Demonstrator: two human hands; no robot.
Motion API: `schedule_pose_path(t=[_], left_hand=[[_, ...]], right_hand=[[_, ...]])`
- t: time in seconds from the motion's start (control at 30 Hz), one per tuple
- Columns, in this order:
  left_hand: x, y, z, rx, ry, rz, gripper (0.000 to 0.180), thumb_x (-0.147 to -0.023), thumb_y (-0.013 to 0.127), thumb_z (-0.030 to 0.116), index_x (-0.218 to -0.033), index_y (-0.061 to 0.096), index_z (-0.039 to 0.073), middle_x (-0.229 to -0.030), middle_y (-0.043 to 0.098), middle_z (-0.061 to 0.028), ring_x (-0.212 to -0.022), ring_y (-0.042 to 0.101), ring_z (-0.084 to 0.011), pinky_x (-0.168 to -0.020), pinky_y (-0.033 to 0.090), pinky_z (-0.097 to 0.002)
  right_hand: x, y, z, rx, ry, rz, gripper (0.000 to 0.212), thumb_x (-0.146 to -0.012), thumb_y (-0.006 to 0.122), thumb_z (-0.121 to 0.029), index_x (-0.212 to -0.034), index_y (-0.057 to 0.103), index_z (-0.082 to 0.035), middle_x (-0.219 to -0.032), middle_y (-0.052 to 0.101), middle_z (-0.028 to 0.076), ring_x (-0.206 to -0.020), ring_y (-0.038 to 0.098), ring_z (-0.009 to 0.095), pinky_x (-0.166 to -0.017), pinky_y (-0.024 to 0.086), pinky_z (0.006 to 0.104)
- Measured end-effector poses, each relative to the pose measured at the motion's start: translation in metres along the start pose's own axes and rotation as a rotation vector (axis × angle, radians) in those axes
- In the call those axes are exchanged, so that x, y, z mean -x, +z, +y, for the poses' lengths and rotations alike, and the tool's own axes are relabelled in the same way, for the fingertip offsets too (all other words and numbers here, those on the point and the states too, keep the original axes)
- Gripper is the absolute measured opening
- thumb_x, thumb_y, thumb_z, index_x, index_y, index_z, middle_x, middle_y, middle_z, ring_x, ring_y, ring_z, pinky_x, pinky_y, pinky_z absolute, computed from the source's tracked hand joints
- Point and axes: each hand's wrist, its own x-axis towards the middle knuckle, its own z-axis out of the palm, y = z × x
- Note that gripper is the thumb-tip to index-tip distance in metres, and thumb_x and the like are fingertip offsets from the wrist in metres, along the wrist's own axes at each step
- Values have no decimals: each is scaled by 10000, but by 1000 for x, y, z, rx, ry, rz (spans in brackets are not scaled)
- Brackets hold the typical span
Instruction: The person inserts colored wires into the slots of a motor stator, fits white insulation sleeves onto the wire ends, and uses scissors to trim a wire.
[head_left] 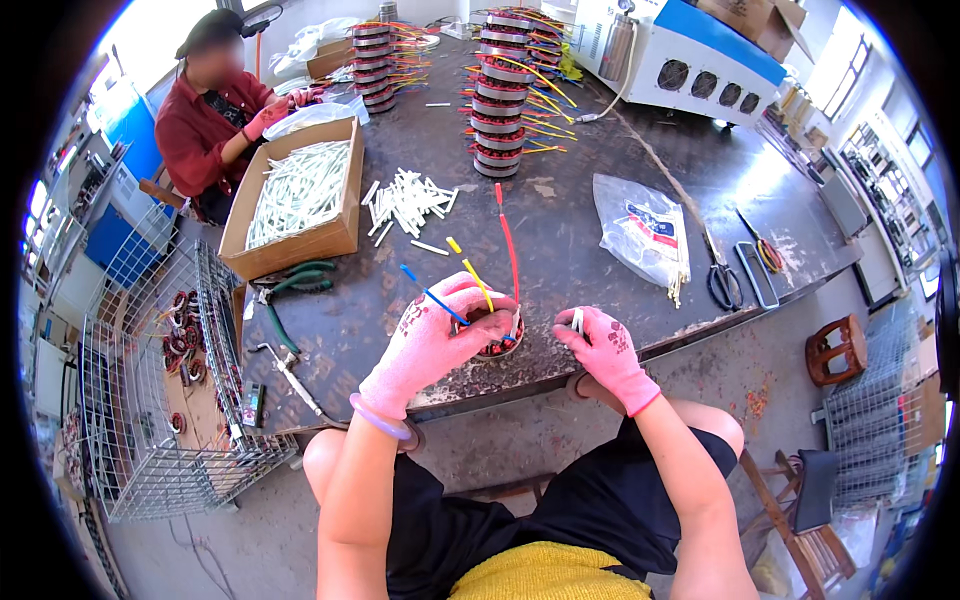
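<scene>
A small round metal core with red windings (500, 350) is set at the near edge of the dark, scuffed tabletop (560, 190), partly hidden under the pink-gloved left hand (450, 320). Thin red, yellow and blue leads (511, 252) are gripped at their base by its bent fingers — which ones cannot be told. A short white tube (578, 319) is pinched in the pink-gloved right hand (603, 345), near the core. Beyond, loose white tubes (408, 205) are heaped beside a brown cardboard box (300, 250)
</scene>
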Motion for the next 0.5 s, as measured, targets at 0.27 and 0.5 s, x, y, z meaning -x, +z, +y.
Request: schedule_pose_path(t=[0.27, 0.5], left_hand=[[6, 1, 1, 493, -102, -161, 174, -1007, 554, 137, -1149, 518, 44, -982, 556, -3, -919, 522, -85, -832, 465, -280], [8, 19, -1, 387, -39, 22, 203, -1029, 498, 154, -1167, 525, 7, -861, 579, -43, -793, 556, -128, -769, 480, -307]], right_hand=[[-4, -35, -26, -305, 345, -149, 217, -947, 616, -221, -1075, 633, -47, -849, 678, 69, -750, 623, 169, -697, 485, 318], [-6, -91, -144, -889, 168, -73, 185, -974, 601, -146, -1102, 649, -21, -810, 675, 17, -669, 566, 42, -605, 450, 199]])
